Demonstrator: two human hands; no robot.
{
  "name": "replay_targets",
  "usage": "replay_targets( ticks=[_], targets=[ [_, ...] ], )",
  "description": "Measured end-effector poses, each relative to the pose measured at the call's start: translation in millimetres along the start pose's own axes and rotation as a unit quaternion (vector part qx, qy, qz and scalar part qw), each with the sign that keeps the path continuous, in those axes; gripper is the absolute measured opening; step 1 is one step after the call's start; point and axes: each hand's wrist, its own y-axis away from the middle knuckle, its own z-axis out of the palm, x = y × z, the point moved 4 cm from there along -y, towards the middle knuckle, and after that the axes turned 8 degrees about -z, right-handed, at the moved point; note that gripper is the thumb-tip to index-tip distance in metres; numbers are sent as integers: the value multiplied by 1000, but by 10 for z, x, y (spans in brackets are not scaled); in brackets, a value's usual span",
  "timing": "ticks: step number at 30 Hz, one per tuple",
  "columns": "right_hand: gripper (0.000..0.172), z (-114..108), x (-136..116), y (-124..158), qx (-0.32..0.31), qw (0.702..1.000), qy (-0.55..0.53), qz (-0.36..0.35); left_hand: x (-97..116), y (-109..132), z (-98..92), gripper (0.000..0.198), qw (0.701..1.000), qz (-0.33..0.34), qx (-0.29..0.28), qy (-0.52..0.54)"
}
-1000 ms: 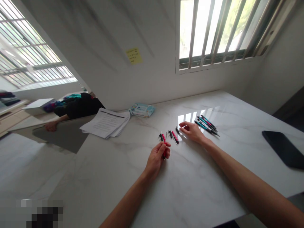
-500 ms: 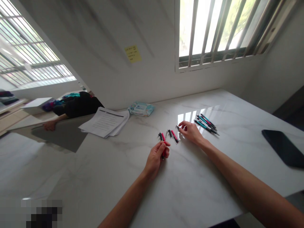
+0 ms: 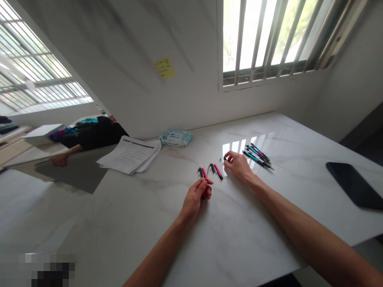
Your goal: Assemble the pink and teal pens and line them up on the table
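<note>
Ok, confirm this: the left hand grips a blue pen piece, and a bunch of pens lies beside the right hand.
Wrong colour: the head view shows the left hand gripping a red pen piece. The bunch of pens does lie beside the right hand.

On the desk, pen parts lie at the middle, just beyond the left grip and left of the right grip. Pens lie just right of that grip; a device lies farther right, nearer. Papers lie far left, a packet beside them on the right, by the wall. The wall bears a note, left of a window.
</note>
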Motion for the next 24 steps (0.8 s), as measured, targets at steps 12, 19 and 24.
replay_targets(
  ticks=[12,19,24],
  targets=[
    [16,-265,-387,160,11,992,-105,-74,43,16,33,42,1000,13,16,20],
    [28,-112,-993,426,-174,910,-366,-87,41,-3,3,44,999,27,38,10],
    [26,-96,-1024,440,-150,892,-422,-54,27,14,25,47,998,7,14,-61]
  ],
)
